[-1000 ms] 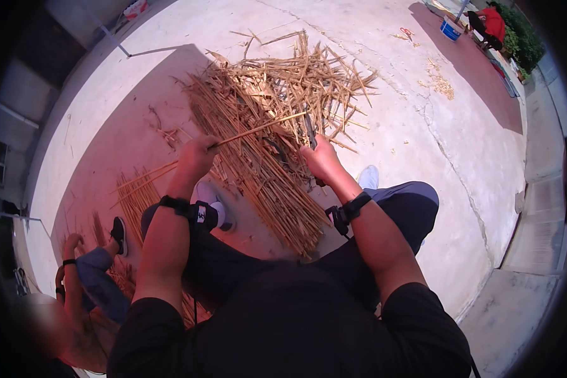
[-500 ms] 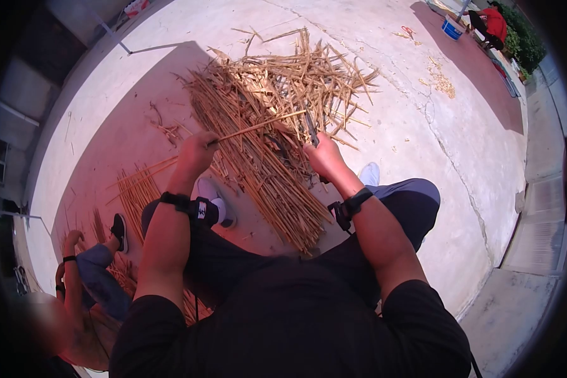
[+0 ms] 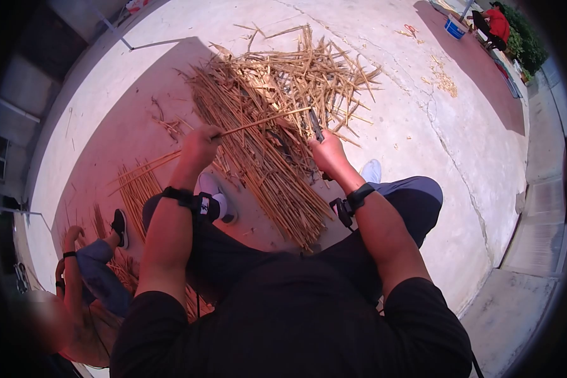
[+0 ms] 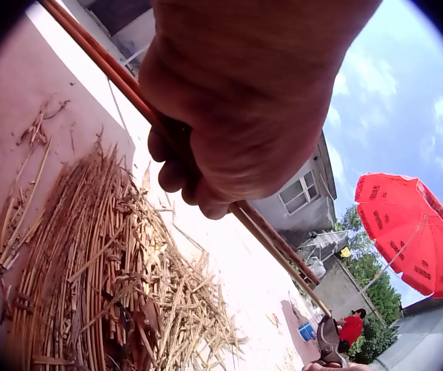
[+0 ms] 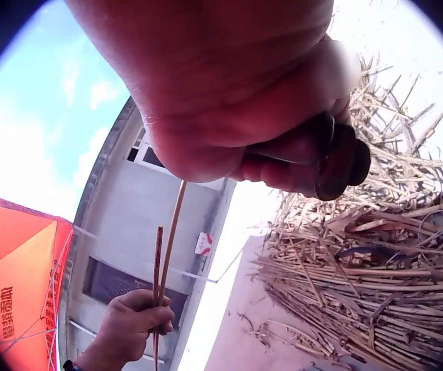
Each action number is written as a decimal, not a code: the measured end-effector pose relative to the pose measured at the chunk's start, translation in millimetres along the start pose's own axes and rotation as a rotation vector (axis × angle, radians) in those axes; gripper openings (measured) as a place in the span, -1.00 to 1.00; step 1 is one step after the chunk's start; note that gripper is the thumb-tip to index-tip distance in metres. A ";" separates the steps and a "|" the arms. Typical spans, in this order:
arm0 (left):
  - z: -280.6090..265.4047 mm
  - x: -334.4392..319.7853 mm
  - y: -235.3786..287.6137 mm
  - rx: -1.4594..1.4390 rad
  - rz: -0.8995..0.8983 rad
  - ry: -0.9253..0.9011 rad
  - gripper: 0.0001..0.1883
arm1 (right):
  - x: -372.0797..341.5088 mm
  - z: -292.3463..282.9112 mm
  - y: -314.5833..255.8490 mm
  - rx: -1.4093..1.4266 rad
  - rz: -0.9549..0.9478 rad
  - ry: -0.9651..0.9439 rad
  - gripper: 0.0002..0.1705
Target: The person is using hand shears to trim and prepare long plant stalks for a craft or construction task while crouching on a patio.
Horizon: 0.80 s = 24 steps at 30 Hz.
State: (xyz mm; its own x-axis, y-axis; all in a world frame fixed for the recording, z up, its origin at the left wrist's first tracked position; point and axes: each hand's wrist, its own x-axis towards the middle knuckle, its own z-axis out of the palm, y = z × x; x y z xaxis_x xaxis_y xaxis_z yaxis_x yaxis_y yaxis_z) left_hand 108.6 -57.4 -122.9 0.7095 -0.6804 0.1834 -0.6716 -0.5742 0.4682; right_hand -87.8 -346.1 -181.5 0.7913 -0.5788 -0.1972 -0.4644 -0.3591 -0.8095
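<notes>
My left hand (image 3: 200, 148) grips two thin dry stalks (image 4: 272, 241), one longer than the other, above the left side of a pile of stalks (image 3: 264, 170). The longer stalk (image 3: 264, 120) slants up to the right across the pile. Its far end meets the blades of the pruning shears (image 4: 327, 340) in the left wrist view. My right hand (image 3: 329, 154) holds these shears by their dark handles (image 5: 331, 166), blades pointing away from me. In the right wrist view my left hand (image 5: 132, 321) pinches both stalks, and the shears' blades are hidden behind my right hand.
Another bundle of stalks (image 3: 138, 192) lies on the left, near a seated person (image 3: 85, 277). Loose bits (image 3: 441, 79) are scattered on the concrete. At the far right a person in red (image 3: 498, 26) crouches beside a blue bucket (image 3: 455, 26). A red umbrella (image 4: 411, 232) stands behind.
Little differs. The head view has shifted slightly, and both hands sit a touch further up and right in it. Stalks and shears stay in the same grips, the stalk's end still at the shears.
</notes>
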 end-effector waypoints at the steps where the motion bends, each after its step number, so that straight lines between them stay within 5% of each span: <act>1: 0.5 -0.7 -0.1 0.005 -0.010 -0.004 -0.80 | 0.8 2.2 2.7 -0.033 0.009 0.010 -0.60; 8: -0.4 -2.1 -1.4 0.048 -0.004 -0.042 -0.81 | 6.4 18.1 27.5 -0.030 -0.072 -0.008 -0.57; 13: -0.2 -2.9 0.3 0.037 0.011 -0.033 -0.82 | 5.4 15.5 17.0 0.261 0.082 -0.173 -0.59; 24: -0.8 -3.9 4.8 0.048 -0.011 -0.058 -0.82 | 3.4 15.4 14.5 0.096 -0.013 -0.122 -0.57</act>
State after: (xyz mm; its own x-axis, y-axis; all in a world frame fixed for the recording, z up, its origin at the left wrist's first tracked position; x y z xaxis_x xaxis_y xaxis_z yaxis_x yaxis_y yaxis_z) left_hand 102.8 -57.2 -120.7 0.7044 -0.6982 0.1279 -0.6744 -0.6022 0.4272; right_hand -85.7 -341.9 -202.4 0.8421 -0.4794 -0.2472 -0.4183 -0.2911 -0.8604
